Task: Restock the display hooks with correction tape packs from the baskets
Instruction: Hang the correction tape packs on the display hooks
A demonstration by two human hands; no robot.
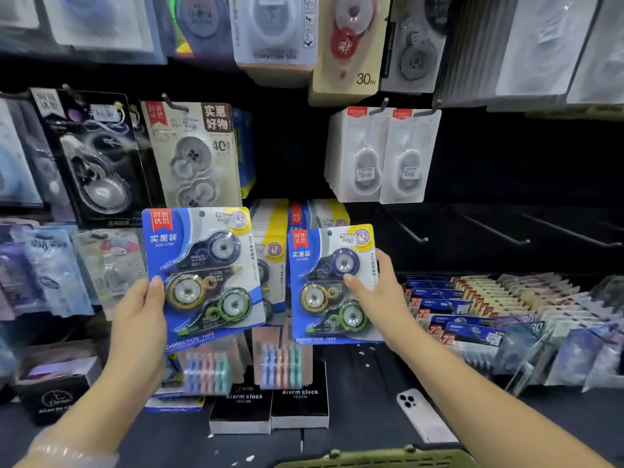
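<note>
Evidently midway: the left hand (pixel 140 312) and right hand (pixel 374 292) each hold one blue correction tape pack (pixel 202 275), fingers clamped on its edge, before matching hung stock; three bare hooks (pixel 493 231) far right await filling, above the near green basket (pixel 374 459).

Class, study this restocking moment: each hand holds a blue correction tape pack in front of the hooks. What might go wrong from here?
1. The left hand pinches the left pack only at its edge; it is tilted and might slip.
2. With both hands full, threading the right pack, held by the right hand, onto a hook may be awkward.
3. A dropped pack could hit the phone lying below.
</note>
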